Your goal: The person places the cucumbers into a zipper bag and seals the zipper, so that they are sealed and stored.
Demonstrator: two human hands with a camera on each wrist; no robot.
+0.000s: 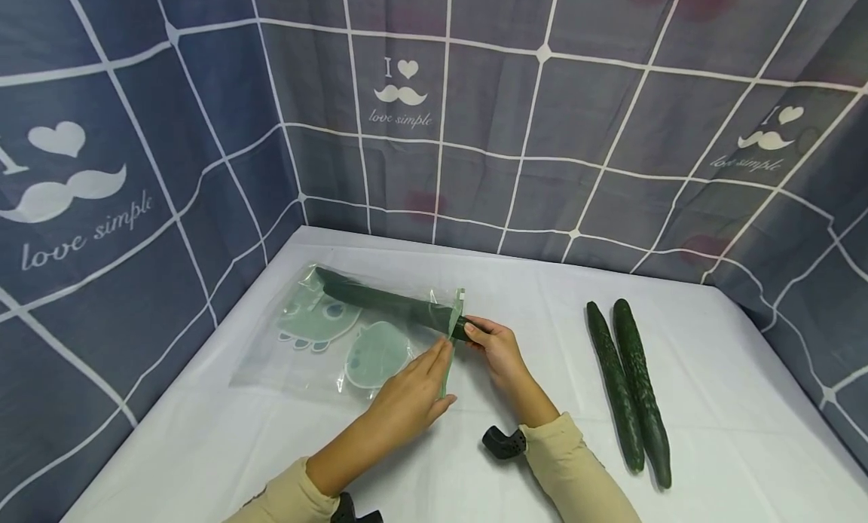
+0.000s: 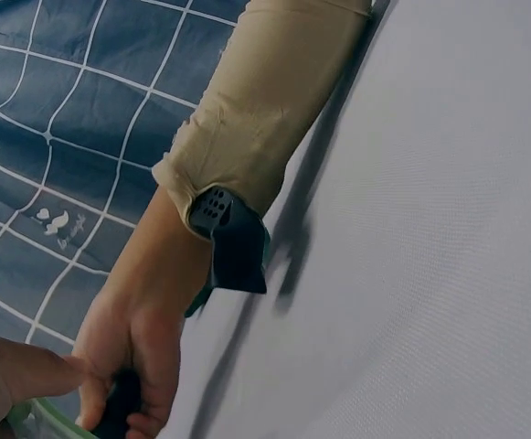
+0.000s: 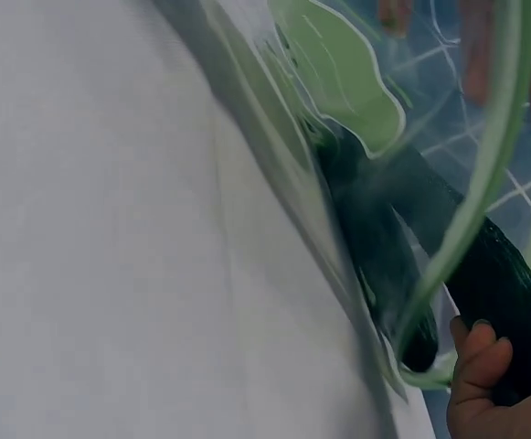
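The right fingers (image 3: 484, 359) are gripping a cucumber (image 3: 498, 283) by its end, most of it lying left of them inside the bag (image 1: 376, 353): seemingly the insertion step. Straight left fingers (image 1: 427, 362) are touching the mouth (image 3: 484, 174); pushing deeper likely calls for keeping it wide.

Setting: fabric-walled booth; whether in a home or a studio, cannot tell. Basis: grey-blue curtain (image 1: 498, 120), white-gridded and printed "love simple", hangs along the far, left and right edges of a white-clothed counter (image 1: 732, 402).
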